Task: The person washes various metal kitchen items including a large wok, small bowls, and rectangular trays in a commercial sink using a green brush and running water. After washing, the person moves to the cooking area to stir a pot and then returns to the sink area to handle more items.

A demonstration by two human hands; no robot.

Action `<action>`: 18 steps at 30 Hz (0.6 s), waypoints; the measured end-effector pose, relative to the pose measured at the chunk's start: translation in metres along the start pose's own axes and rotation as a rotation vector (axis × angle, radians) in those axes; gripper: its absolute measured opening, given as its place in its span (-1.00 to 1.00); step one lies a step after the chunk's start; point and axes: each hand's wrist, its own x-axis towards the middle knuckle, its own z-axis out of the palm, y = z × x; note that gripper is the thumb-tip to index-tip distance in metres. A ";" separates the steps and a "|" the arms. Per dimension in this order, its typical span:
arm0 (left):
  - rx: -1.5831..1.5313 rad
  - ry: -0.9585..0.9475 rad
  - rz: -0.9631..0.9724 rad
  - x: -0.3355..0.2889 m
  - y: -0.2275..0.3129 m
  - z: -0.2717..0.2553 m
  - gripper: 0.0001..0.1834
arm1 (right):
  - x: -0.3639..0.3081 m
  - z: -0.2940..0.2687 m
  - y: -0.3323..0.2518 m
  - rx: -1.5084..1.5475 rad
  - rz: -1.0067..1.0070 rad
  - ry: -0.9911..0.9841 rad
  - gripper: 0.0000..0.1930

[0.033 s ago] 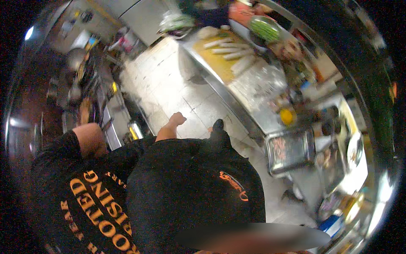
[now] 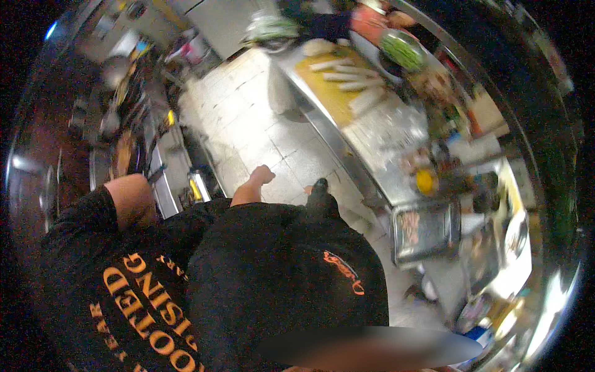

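My left hand point(image 2: 265, 175) hangs in front of my black shirt point(image 2: 279, 266), above the tiled floor. Its fingers look curled closed, and no object shows in them. To its right, a small sliver of skin point(image 2: 308, 189) beside a dark shoe point(image 2: 320, 185) seems to be part of my right hand. The rest of that hand is hidden by the shirt, so its fingers cannot be made out. Neither hand touches the worktable.
A steel worktable point(image 2: 338, 146) on the right bears a yellow cutting board point(image 2: 338, 105) with long white vegetables point(image 2: 353, 79), a bowl of green vegetables point(image 2: 401, 51) and a metal tray point(image 2: 437, 232). Another person's arm point(image 2: 130, 195) is close at left, beside cooking equipment point(image 2: 164, 161).
The surroundings have shifted slightly right and down in the picture. My left hand keeps nearly the same pose.
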 end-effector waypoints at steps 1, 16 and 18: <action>0.000 0.033 -0.006 0.003 0.005 0.001 -0.46 | 0.036 0.018 -0.041 -0.023 -0.075 -0.027 -0.63; -0.543 -0.083 -0.410 0.004 -0.081 0.069 -0.61 | 0.210 0.295 -0.393 -0.277 -0.547 -0.485 -0.68; -0.580 -0.130 -0.488 -0.013 -0.092 0.049 -0.64 | 0.210 0.328 -0.413 -0.316 -0.554 -0.538 -0.68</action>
